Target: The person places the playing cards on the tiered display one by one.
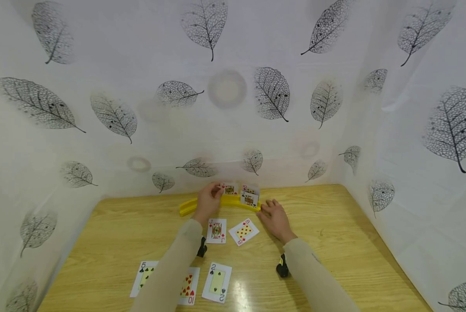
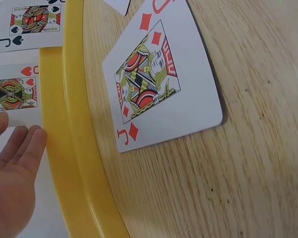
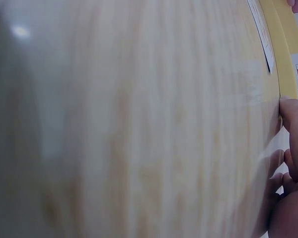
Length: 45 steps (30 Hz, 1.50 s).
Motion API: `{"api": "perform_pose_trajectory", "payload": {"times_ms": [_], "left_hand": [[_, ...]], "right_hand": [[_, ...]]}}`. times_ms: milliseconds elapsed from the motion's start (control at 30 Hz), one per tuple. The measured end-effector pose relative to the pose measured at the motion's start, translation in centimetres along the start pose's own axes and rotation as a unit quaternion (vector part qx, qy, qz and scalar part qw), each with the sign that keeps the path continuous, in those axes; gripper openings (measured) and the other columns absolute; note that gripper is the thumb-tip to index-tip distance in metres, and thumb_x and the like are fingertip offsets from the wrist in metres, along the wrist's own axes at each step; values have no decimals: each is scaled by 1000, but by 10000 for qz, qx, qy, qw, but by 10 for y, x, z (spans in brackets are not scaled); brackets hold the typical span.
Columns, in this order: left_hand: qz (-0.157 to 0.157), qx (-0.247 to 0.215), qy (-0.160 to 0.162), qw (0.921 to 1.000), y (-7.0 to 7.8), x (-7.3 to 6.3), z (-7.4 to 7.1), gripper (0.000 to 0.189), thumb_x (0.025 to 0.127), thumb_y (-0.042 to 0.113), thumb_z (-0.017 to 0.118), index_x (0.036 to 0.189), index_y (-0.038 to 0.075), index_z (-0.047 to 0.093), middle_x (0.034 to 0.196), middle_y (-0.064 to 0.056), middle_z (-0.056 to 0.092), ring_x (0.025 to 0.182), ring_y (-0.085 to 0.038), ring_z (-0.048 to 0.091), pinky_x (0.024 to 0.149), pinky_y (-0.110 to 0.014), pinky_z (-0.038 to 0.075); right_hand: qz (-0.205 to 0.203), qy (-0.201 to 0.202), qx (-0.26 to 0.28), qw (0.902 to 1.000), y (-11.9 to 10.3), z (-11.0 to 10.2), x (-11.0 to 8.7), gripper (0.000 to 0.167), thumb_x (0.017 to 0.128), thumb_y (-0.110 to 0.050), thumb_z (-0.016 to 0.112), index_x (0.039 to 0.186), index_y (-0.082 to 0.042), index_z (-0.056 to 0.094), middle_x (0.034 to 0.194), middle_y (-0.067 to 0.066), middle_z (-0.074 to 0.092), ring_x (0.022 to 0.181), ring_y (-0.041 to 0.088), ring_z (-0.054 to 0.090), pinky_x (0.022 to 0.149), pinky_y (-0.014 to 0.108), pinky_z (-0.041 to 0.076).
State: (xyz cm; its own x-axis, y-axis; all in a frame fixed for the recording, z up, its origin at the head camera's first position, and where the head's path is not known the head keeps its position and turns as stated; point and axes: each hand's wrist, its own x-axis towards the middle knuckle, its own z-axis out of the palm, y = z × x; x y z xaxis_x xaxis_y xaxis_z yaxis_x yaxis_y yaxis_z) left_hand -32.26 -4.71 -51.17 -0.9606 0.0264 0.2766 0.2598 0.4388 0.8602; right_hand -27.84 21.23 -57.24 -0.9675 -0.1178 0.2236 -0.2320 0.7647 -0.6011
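Observation:
A curved yellow card holder stands near the back of the table. My left hand pinches the left edge of a heart face card standing in it, seen in the left wrist view with the thumb and fingers at its edge. To its right in the holder, a jack of spades stands in front of a red ten. My right hand touches the holder's right end with its thumb, the fingers loosely bent. In front of the holder lie a jack of diamonds and an eight of diamonds.
Nearer the front lie a two of spades, a ten of hearts and a five of clubs, the last two partly under the left sleeve. A leaf-print curtain rises behind the wooden table and along both sides.

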Motion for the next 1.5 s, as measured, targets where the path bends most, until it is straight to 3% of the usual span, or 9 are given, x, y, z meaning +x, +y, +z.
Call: {"api": "perform_pose_trajectory", "payload": {"times_ms": [467, 667, 800, 967, 1167, 1267, 1367, 1500], "left_hand": [[387, 165, -205, 9989, -5, -8, -18, 31, 98, 5, 71, 129, 4, 68, 116, -19, 74, 105, -33, 71, 99, -47, 61], [555, 509, -601, 9954, -8, -20, -31, 38, 98, 9, 72, 135, 1, 65, 129, -21, 71, 116, -35, 70, 103, -51, 59], [423, 835, -938, 9912, -10, -30, -39, 43, 98, 14, 74, 139, 5, 64, 137, -17, 69, 124, -36, 67, 109, -54, 55], [269, 1354, -1625, 9770, -11, -45, -47, 48, 99, 23, 74, 144, 11, 62, 146, -11, 65, 135, -35, 61, 115, -56, 50], [602, 2075, -2328, 9482, -12, -59, -54, 56, 99, 31, 76, 148, 11, 59, 150, -9, 63, 136, -34, 61, 117, -54, 49], [649, 2356, -2492, 9371, -12, -67, -58, 59, 99, 36, 74, 150, 11, 56, 153, -9, 60, 142, -34, 56, 121, -56, 43], [592, 2718, -2486, 9278, -12, -75, -62, 63, 100, 41, 72, 153, 13, 53, 156, -12, 56, 147, -38, 50, 123, -67, 34], [300, 3065, -2445, 9195, -13, -85, -65, 69, 99, 48, 70, 157, 17, 48, 160, -20, 49, 150, -51, 41, 119, -82, 21]], "right_hand": [[19, 14, 14, 10000, -4, 0, -2, 45, 103, -25, 67, 133, 9, 66, 151, 35, 53, 148, 58, 38, 124, 69, 31], [-1, 16, -40, 10000, -4, -1, -1, 45, 103, -24, 67, 133, 9, 67, 151, 34, 53, 148, 58, 39, 123, 68, 32], [-5, 0, -36, 10000, -5, -2, -1, 45, 104, -24, 67, 135, 9, 66, 151, 34, 53, 148, 57, 38, 124, 68, 31], [67, -32, -40, 10000, -5, -2, -1, 46, 104, -25, 67, 135, 8, 65, 152, 33, 53, 149, 56, 38, 124, 68, 31], [82, -24, -15, 10000, -4, -2, -1, 46, 104, -26, 67, 135, 8, 65, 152, 33, 53, 149, 56, 37, 124, 67, 31], [67, -10, -45, 10000, -4, -1, -1, 46, 104, -26, 67, 135, 8, 66, 152, 33, 53, 149, 56, 38, 124, 68, 32], [69, -24, -78, 9999, -4, -1, -1, 46, 105, -26, 66, 135, 8, 66, 152, 33, 53, 149, 56, 38, 123, 68, 32], [83, -10, -10, 10000, -5, -3, -1, 46, 104, -26, 67, 135, 8, 65, 152, 33, 53, 149, 56, 37, 123, 69, 31]]}}
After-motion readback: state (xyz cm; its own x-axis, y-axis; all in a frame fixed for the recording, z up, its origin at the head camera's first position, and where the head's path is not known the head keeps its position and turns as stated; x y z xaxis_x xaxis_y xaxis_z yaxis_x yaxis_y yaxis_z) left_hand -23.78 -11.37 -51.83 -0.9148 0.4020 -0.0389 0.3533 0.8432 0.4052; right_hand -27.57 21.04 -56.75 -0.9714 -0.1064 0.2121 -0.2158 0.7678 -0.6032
